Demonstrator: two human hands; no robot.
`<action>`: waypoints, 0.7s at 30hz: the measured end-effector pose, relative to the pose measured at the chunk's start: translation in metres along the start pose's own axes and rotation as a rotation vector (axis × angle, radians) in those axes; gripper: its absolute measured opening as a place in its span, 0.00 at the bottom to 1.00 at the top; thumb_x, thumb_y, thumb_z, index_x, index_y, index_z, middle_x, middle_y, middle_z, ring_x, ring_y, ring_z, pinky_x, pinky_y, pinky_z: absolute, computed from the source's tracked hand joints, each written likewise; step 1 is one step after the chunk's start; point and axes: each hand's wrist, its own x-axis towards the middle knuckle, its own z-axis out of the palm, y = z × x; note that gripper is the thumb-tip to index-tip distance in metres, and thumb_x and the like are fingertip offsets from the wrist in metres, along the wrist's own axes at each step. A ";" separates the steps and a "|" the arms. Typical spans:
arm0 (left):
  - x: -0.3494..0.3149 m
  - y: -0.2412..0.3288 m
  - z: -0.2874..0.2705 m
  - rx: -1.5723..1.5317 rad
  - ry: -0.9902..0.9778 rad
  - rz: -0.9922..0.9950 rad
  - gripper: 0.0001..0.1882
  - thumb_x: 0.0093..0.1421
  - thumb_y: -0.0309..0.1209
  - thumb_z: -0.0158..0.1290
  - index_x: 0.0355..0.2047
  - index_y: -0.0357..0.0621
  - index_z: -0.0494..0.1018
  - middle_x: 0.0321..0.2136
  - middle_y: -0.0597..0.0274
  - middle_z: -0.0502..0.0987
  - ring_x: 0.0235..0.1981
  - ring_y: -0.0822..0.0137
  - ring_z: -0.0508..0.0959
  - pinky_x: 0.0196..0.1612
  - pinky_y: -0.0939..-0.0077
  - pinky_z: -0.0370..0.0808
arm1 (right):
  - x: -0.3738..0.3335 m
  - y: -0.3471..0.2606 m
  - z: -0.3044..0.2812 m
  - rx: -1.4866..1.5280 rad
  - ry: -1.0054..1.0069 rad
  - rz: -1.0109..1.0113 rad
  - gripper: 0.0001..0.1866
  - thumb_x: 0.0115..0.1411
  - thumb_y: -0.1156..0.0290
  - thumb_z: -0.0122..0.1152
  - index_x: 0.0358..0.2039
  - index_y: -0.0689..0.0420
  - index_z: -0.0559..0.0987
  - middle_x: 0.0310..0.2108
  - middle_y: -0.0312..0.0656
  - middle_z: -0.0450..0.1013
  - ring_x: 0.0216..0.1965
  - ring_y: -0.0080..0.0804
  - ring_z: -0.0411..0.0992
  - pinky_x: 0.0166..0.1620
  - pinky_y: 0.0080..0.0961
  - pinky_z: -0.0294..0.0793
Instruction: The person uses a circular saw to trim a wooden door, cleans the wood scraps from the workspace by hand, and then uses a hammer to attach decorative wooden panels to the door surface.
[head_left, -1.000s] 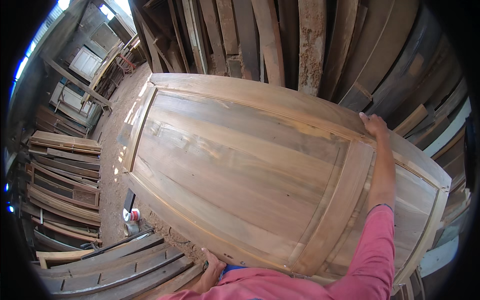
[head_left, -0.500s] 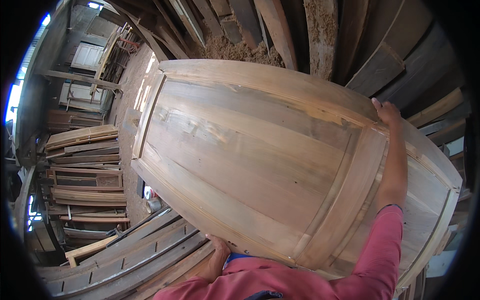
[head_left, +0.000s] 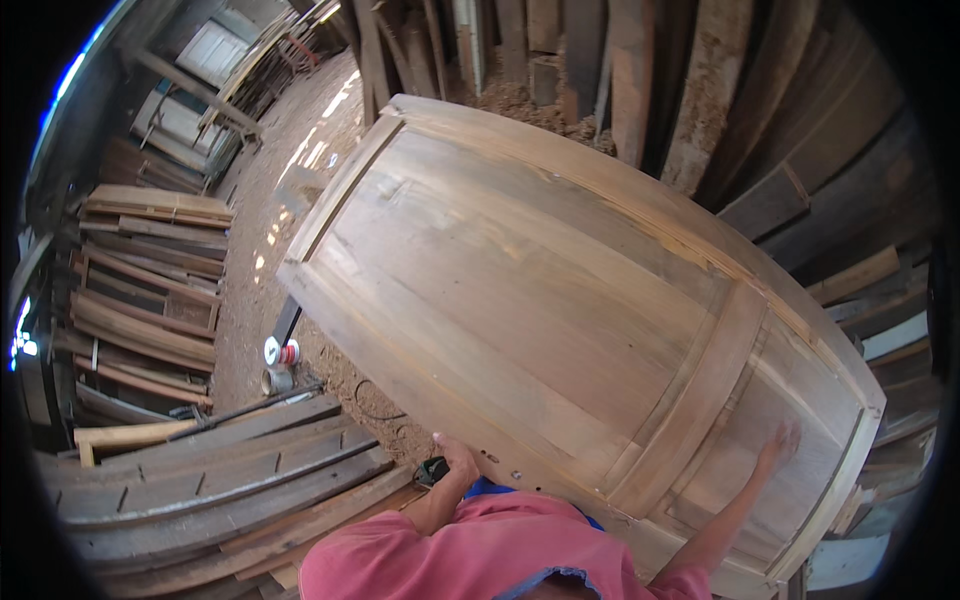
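Observation:
A large unpainted wooden door with raised frame rails and recessed panels lies flat in front of me. My left hand grips its near long edge; a fingertip shows on the edge and the other fingers are mostly hidden. Over the small panel at the door's right end is my right hand, slightly smeared by motion, its fingers stretched out with nothing in them. Small dark holes show in the door's edge beside my left hand. Next to that hand is a dark green and black object whose kind I cannot make out.
Stacked planks and frames stand at the left, and long boards lie at the lower left. Rough boards lean along the far side over sawdust. A white-and-red round container and a can stand on the dirt floor.
My right hand has left the door's far edge and moved nearer, over the small end panel. My left hand stays at the near edge. The view has shifted.

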 end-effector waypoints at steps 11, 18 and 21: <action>0.030 0.085 0.025 -0.119 -0.233 0.240 0.45 0.69 0.65 0.32 0.71 0.41 0.50 0.67 0.49 0.62 0.65 0.49 0.66 0.65 0.51 0.66 | -0.342 0.079 -0.113 0.884 -0.053 1.326 0.37 0.66 0.43 0.48 0.66 0.57 0.66 0.64 0.57 0.63 0.65 0.51 0.63 0.66 0.44 0.62; -0.035 0.100 0.050 -0.055 -0.231 0.188 0.49 0.67 0.68 0.32 0.71 0.38 0.50 0.68 0.48 0.59 0.65 0.48 0.66 0.64 0.45 0.68 | -0.348 0.106 -0.111 1.083 -0.040 1.327 0.39 0.65 0.43 0.50 0.67 0.59 0.64 0.66 0.57 0.61 0.67 0.51 0.60 0.68 0.43 0.58; -0.037 0.090 0.035 -0.034 -0.180 0.172 0.48 0.68 0.66 0.32 0.70 0.35 0.50 0.68 0.46 0.59 0.65 0.48 0.66 0.66 0.49 0.66 | -0.351 0.118 -0.114 1.075 -0.059 1.341 0.40 0.64 0.43 0.50 0.67 0.59 0.63 0.67 0.56 0.60 0.68 0.51 0.59 0.68 0.43 0.56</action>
